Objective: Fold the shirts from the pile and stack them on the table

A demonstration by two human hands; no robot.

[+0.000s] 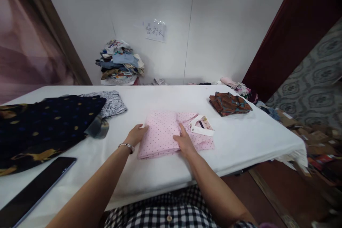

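Observation:
A pink dotted shirt (pixel 161 133) lies partly folded on the white table, its white collar (pixel 203 131) pointing right. At the shirt's left edge rests my left hand (pixel 136 135), thumb and forefinger slightly apart, with a metal bracelet on that wrist. My right hand (pixel 185 141) lies on the shirt near the edge of its folded panel, thumb and forefinger spread. Both hands touch the cloth without a visible grip. The lower fingers of each hand are partly hidden.
A dark patterned garment (pixel 53 124) and a grey-white printed cloth (pixel 113 103) lie left, near a phone (pixel 37 188). A folded brown garment (pixel 229 103) sits at the right. Piled clothes (pixel 120 62) stand behind the table (pixel 171 176), below a paper sign (pixel 155 31).

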